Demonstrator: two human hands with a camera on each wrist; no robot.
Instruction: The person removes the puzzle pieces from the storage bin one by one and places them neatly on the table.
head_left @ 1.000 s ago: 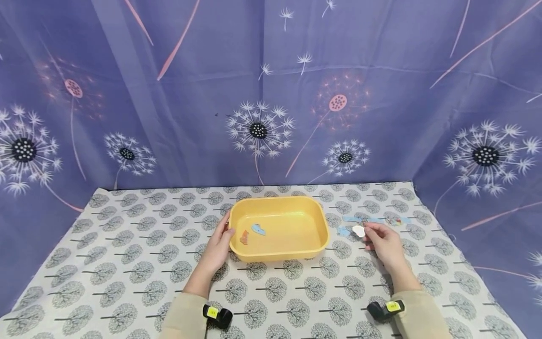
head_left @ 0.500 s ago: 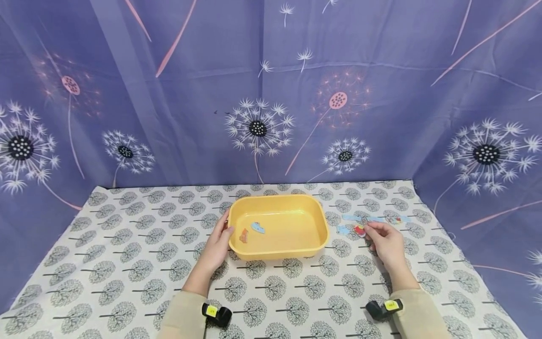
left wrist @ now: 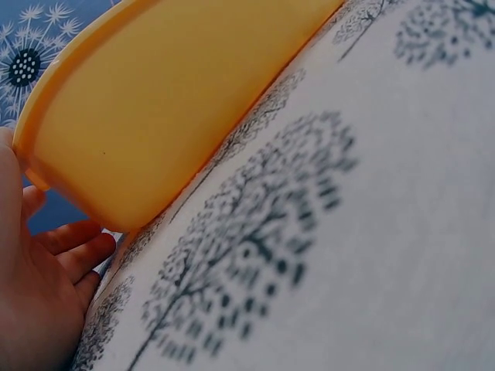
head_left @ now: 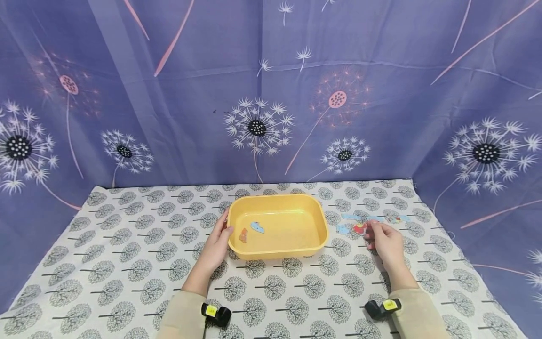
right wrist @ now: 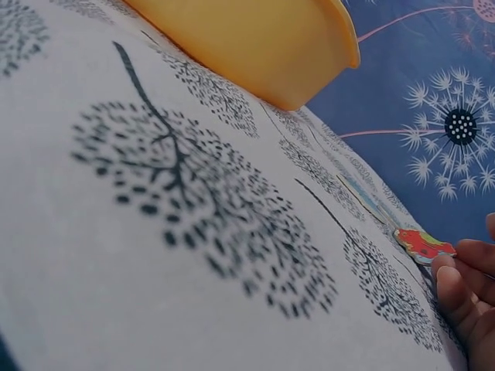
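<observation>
A yellow plastic basin [head_left: 277, 254] sits on the cloth in front of me. My left hand [head_left: 217, 244] holds its left end, thumb at the rim and fingers beneath the outer wall, as the left wrist view also shows. Right of the basin, my right hand [head_left: 387, 242] pinches a small flat red-and-yellow cutout [right wrist: 424, 246] between thumb and fingers. Inside the basin lie a blue cutout [head_left: 257, 227] and an orange-brown cutout [head_left: 243, 235]. Beside the right hand, a light blue cutout [head_left: 342, 229] lies on the cloth. What the red cutout depicts is too small to tell.
Behind the right hand, a row of flat blue pieces [head_left: 351, 217] lies on the cloth, partly hidden by the fingers; a colourful piece [head_left: 398, 219] is at its right end. The table [head_left: 127, 263] wears a tree-print cloth. A purple dandelion curtain [head_left: 190, 117] closes the back and sides.
The cutout in my right hand has turned over from its white back to its red printed face. The left hand keeps its hold on the basin.
</observation>
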